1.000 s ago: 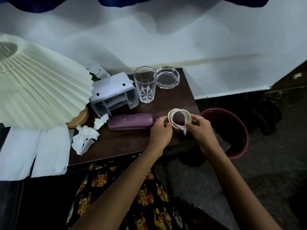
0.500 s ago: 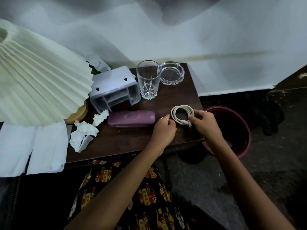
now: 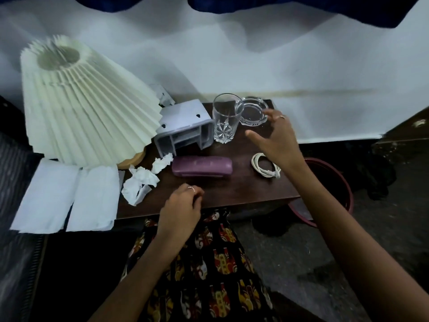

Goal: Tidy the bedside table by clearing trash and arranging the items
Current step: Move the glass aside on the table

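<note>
A coiled white cable (image 3: pixel 264 168) lies free on the dark wooden bedside table (image 3: pixel 234 194), at its right side. My right hand (image 3: pixel 275 140) hovers open above the table, fingers spread, between the cable and a round glass ashtray (image 3: pixel 253 112). My left hand (image 3: pixel 180 209) rests at the table's front edge with its fingers loosely curled, holding nothing. A purple glasses case (image 3: pixel 202 166) lies in the middle. A clear drinking glass (image 3: pixel 226 122) stands at the back. Crumpled white tissues (image 3: pixel 141 182) lie at the left.
A pleated cream lampshade (image 3: pixel 81 105) on a wooden base fills the left. A grey plastic organiser (image 3: pixel 183 127) lies tipped beside the glass. White folded paper (image 3: pixel 69 196) hangs off the table's left end. A maroon bin (image 3: pixel 329 182) stands on the floor at the right.
Both hands let go of the coiled cable, which now lies on the table. My right hand rose toward the ashtray. My left hand drew back to the front edge.
</note>
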`<state>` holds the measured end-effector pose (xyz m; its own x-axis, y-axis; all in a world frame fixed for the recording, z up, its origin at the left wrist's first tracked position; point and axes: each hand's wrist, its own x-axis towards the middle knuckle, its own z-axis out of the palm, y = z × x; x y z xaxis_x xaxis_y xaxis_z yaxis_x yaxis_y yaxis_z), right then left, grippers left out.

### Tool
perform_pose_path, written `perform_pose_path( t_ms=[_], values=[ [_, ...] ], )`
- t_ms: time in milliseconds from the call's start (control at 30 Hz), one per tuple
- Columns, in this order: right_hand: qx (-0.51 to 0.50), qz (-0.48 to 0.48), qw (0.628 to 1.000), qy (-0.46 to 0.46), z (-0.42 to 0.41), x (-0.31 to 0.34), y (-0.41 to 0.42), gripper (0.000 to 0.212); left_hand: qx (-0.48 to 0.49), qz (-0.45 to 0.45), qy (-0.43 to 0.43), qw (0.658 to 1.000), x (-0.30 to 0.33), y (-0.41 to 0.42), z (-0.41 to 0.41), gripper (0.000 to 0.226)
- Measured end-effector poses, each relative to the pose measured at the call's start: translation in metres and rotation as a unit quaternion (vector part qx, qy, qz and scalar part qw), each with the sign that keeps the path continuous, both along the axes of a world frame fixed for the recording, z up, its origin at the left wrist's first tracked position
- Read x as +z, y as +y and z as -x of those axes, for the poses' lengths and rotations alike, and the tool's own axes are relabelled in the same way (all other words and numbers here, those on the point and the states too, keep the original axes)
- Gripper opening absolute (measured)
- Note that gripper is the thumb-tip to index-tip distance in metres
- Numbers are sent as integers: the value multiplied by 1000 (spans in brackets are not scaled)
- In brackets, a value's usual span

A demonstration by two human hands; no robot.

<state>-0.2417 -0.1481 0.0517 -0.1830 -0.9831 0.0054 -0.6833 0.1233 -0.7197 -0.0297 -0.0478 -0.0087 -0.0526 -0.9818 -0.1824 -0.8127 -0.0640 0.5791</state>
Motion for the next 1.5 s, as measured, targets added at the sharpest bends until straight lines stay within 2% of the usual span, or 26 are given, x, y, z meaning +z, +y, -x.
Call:
perform_pose_path(
  t_ms=[133, 300, 400, 467, 833, 1167, 1333, 1500],
  values=[
    [73, 25, 997, 22, -37, 17, -26, 78, 34, 23, -50, 998, -4, 5, -12, 27],
    [154, -22, 975, 156, -60, 18, -62, 95, 30, -44, -100, 994, -6, 7, -13, 57],
    [180, -63, 958, 215, -62, 15, -77, 88, 17, -67, -103, 992, -6, 6, -13, 66],
    [187, -58, 952, 237, -62, 13, -82, 78, 7, -73, -110, 991, -6, 5, -13, 69],
    [158, -2, 967, 201, -43, 16, -65, 66, -14, -74, -137, 988, -6, 4, -12, 77],
    [110, 59, 962, 244, -1, 91, -83, 71, -10, -73, -128, 989, -6, 5, -11, 79],
    [85, 55, 957, 273, 6, 80, -106, 73, -11, -68, -135, 988, -4, 4, -10, 77],
    [89, 36, 961, 259, 10, 59, -114, 72, -16, -70, -147, 987, -5, 3, -11, 77]
  ],
)
